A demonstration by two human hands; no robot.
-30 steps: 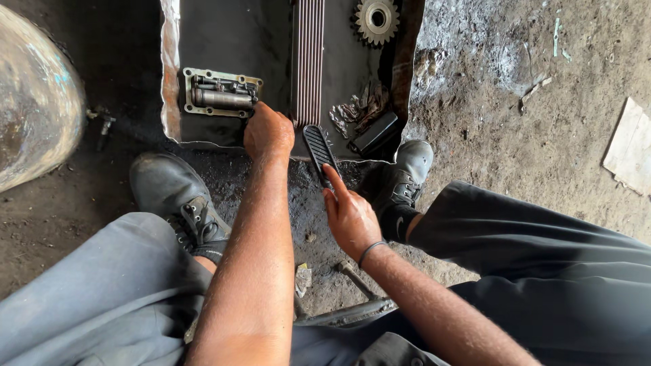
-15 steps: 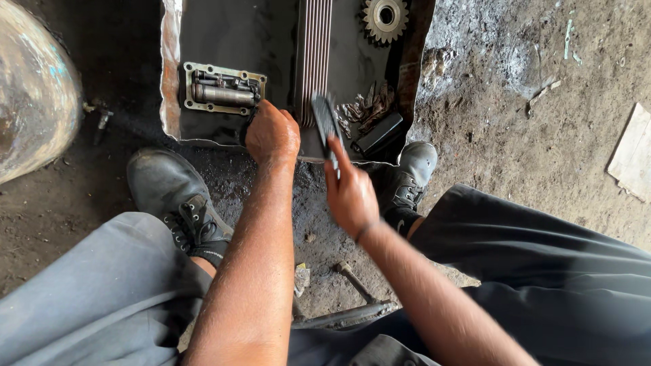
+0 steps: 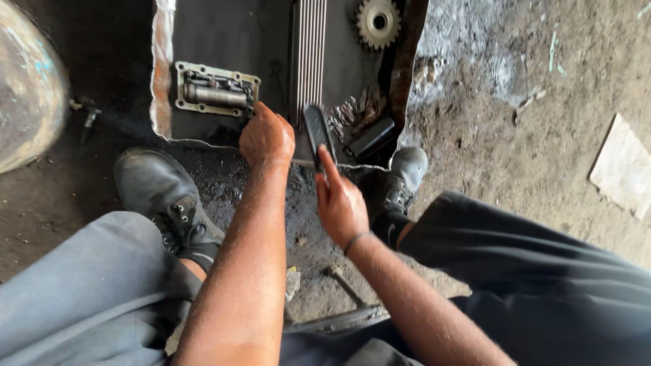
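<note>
Right hand [image 3: 341,202]: fingers closed on a black ribbed brush [image 3: 317,130], index laid along it.
Left hand [image 3: 267,139]: curled, gripping the finned metal part's [image 3: 308,57] near end.
Tray [image 3: 163,74]: holds both.

I'm looking down into a rough repair workshop: an oil-blackened dirt floor [image 3: 515,142], a battered metal tray [image 3: 163,81] at 12 o'clock holding a toothed gear [image 3: 378,22], a ribbed metal block [image 3: 308,54] and a bolted valve assembly [image 3: 215,90], greasy work boots [image 3: 163,193] at 9 o'clock
</note>
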